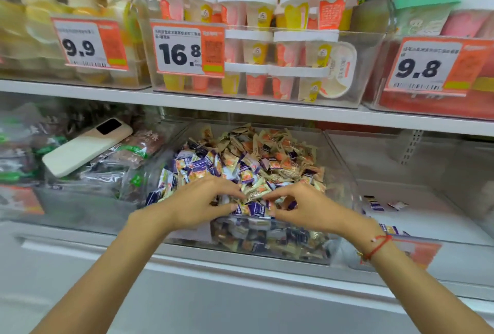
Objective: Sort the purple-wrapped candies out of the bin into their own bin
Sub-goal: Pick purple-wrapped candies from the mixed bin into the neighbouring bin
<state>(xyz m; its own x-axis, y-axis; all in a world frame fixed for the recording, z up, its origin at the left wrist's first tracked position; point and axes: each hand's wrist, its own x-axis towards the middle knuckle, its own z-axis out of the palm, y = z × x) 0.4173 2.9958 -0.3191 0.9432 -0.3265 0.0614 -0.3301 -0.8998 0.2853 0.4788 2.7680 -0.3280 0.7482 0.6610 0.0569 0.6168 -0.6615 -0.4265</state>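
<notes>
Atop crinkly candies [248, 162], curled hands.

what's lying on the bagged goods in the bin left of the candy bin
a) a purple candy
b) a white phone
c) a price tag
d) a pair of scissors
b: a white phone with a dark camera patch lies tilted on the bags, left of the candy bin.

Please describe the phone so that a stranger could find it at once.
Look at the lower shelf, left of the clear candy bin. There the phone lies tilted on dark snack bags. It alone is smooth, cream-white, with a black camera patch.
</notes>
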